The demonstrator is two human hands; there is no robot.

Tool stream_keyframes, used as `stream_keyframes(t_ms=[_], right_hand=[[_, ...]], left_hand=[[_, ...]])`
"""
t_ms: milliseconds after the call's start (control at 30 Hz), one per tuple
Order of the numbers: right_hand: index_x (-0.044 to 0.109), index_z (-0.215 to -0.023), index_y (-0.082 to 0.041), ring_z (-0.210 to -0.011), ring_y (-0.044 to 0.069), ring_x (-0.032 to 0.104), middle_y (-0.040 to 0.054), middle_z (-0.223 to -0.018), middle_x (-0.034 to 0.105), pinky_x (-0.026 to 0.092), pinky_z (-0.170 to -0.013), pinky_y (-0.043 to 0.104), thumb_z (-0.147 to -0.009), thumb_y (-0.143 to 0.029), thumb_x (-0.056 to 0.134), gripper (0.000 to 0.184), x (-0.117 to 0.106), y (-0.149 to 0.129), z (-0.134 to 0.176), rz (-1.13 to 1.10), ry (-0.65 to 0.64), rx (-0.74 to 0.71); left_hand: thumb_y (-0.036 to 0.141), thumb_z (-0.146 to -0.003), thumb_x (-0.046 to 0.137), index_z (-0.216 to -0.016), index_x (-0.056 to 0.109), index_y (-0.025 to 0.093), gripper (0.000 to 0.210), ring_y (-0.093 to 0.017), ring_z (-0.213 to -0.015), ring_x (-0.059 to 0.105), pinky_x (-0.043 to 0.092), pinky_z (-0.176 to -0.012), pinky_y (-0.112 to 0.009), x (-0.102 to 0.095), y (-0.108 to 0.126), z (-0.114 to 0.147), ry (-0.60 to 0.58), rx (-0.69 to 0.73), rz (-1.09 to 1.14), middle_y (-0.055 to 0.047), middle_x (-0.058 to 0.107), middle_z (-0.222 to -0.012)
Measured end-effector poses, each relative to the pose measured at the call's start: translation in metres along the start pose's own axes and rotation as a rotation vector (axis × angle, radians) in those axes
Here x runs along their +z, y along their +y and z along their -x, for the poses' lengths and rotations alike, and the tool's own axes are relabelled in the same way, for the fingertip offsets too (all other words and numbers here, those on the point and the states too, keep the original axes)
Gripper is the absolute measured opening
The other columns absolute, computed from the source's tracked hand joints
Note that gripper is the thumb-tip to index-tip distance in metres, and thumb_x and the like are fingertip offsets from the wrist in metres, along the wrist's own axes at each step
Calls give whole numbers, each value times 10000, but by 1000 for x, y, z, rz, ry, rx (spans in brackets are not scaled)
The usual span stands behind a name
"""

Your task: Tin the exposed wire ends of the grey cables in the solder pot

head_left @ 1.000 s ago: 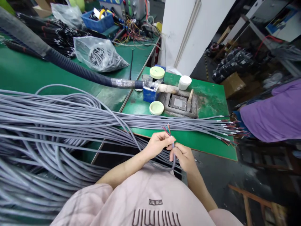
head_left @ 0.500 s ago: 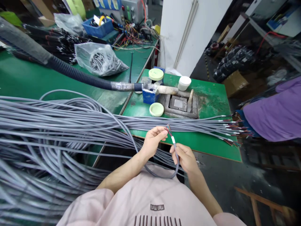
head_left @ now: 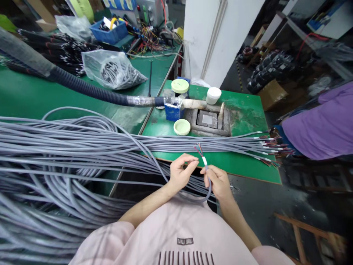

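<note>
My right hand grips a grey cable just below its white sleeve. Thin red and dark wires fan out of the cable's top end. My left hand is beside the sleeve, thumb and fingertips pinched together, apart from the wires. Whatever lies between those fingertips is too small to make out. From my right hand the cable loops down in front of my shirt. Behind both hands runs a thick bundle of grey cables, whose stripped ends lie at the right of the green table.
Beyond the bundle are a soldering pot, a pale green lid, a white tub and a blue box. An extraction hose crosses from the left. A person's purple sleeve is at the right.
My left fingers have come off the wire tips and moved slightly down. The freed wires now spread apart. My right hand still holds the cable.
</note>
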State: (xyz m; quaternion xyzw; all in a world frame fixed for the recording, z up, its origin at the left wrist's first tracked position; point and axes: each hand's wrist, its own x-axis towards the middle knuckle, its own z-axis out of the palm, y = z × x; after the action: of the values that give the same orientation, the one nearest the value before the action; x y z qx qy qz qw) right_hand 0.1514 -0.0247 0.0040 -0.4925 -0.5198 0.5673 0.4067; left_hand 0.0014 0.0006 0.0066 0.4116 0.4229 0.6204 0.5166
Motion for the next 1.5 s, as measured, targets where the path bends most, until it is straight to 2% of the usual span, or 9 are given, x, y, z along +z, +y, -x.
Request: stream_keyframes(t_ms=[100,367,733,900,1000,1100,1233,1333,1500], right_hand=[[655,-832,-183,-429,102,446,-44,-457,511,375,-512,241,-895,-398,469,291,2,-8,2,215,-5,-59],[650,-841,-203,-502,110,509,-33,-520,523,413,-579,233,-926,-340,430,273,7,-11,5,465,-14,-170],[680,-860,-204,-649,157,603,46,-714,666,432,-653,254,-916,-348,447,279,7,-12,3,618,-60,-244],[689,-830,-204,-579,137,575,18,-611,624,430,-580,239,-869,-407,522,266,7,-13,5,444,-17,-149],[676,-918,-182,-422,95,471,-32,-488,545,383,-463,222,-868,-424,512,297,7,-11,3,147,-19,-17],[650,-1006,-167,-339,70,373,-70,-430,477,308,-386,207,-834,-475,544,368,7,-8,-2,-199,-28,74],[671,-909,-160,-312,54,296,-97,-373,373,268,-353,201,-731,-518,644,401,9,-11,-9,-404,-35,86],[677,-785,-169,-304,48,286,-100,-360,350,262,-332,195,-685,-468,697,316,12,-17,-13,-443,16,64],[673,-683,-187,-373,90,454,-58,-402,475,420,-407,237,-700,-432,699,247,15,-16,-17,-422,142,-123]], left_hand=[[300,-748,699,-781,709,193,112,-133,-705,596,478,-677,-274,-1,5,-1,-21,93,-74,-22,675,-744],[387,-681,748,-771,700,152,257,-88,-559,572,437,-512,-196,-6,16,-23,-23,-241,36,-14,671,-631],[385,-623,778,-724,692,134,284,-100,-548,572,399,-476,-190,-20,23,-35,-159,-357,-45,-28,671,-628],[335,-670,754,-683,672,162,193,-104,-576,548,443,-584,-244,-18,21,-29,-165,-99,-203,-3,652,-639],[314,-745,703,-715,700,203,115,-125,-623,560,449,-678,-287,-16,19,-20,-178,227,-400,-12,674,-669],[330,-774,678,-748,712,236,103,-151,-656,602,450,-727,-323,-13,14,-10,-292,365,-472,-27,707,-706],[378,-781,658,-729,709,251,146,-159,-625,596,447,-663,-324,-6,3,-1,-398,361,-434,-31,708,-694],[349,-756,696,-709,715,238,123,-143,-574,559,434,-627,-309,0,-1,4,-358,300,-341,-13,665,-608],[300,-773,693,-712,654,183,138,-115,-502,566,449,-554,-279,13,-1,7,-286,8,177,18,609,-567]])
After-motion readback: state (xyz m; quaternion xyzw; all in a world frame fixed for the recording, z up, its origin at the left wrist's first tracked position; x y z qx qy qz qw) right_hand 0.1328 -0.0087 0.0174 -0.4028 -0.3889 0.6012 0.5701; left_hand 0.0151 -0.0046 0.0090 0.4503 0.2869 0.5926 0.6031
